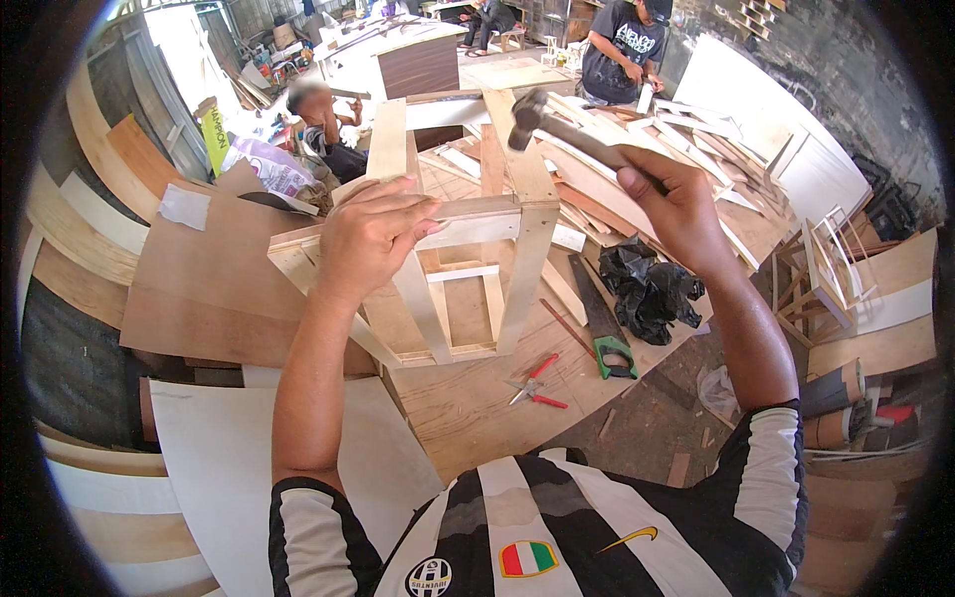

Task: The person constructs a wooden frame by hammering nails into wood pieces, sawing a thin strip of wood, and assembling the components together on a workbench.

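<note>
A pale wooden frame (522,269) of nailed slats stands on a plywood worktop (458,413) in front of me. My left hand (376,231) grips its near top rail at the left, fingers curved over the wood. My right hand (665,199) holds a hammer (532,121) by its handle, the head raised above the right upper corner of the frame. Red-handled pliers (540,393) lie open below the frame, beside a handsaw (612,355) with a green handle. A crumpled black plastic bag (645,289) sits to the right of the saw.
Loose wood offcuts (711,159) pile behind the frame. Plywood sheets (199,279) stand at the left. A small chair frame (826,279) is at the right. One person (622,50) works at the back right, another (333,134) sits at back left, a third (482,25) farther back.
</note>
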